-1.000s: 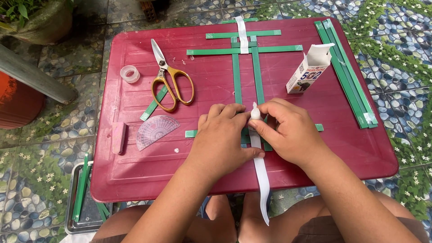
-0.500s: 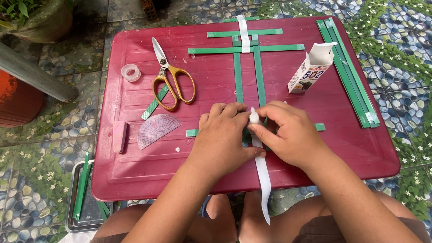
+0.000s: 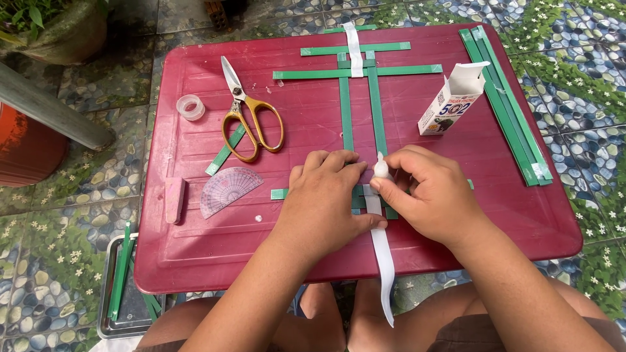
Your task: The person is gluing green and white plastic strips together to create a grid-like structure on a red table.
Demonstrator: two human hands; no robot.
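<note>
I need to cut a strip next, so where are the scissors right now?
In the head view, the scissors lie on the red table's left half, between the tape roll and the green strip frame, above the protractor.

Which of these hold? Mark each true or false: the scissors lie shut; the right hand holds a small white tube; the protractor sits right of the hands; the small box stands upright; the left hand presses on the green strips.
1. The scissors lie shut: true.
2. The right hand holds a small white tube: true.
3. The protractor sits right of the hands: false, it lies to their left.
4. The small box stands upright: true, flap open.
5. The left hand presses on the green strips: true, near their lower end.
</note>
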